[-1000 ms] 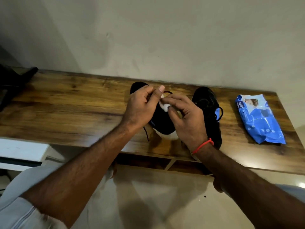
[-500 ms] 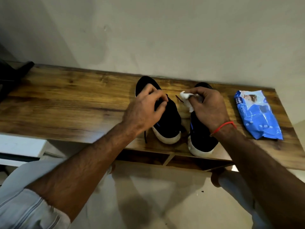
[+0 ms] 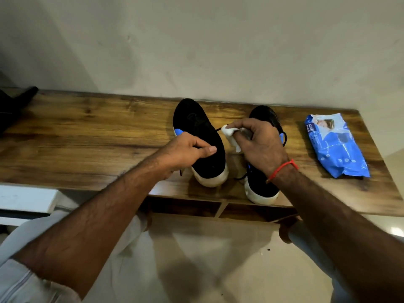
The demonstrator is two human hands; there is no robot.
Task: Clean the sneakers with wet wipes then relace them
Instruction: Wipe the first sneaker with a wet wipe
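Two black sneakers with white soles stand side by side on the wooden shelf, heels toward me. My left hand grips the left sneaker at its left side, thumb lying across the upper. My right hand holds a crumpled white wet wipe over the right sneaker, between the two shoes. A thin black lace end pokes out beside the wipe. Much of the right sneaker's upper is hidden under my right hand.
A blue pack of wet wipes lies flat on the shelf to the right of the sneakers. A dark object sits at the shelf's far left end. Open cubbies run under the shelf's front edge. A grey wall stands close behind.
My right hand with the wipe moved off the left sneaker to above the right one. My left hand shifted its grip lower on the left sneaker's side.
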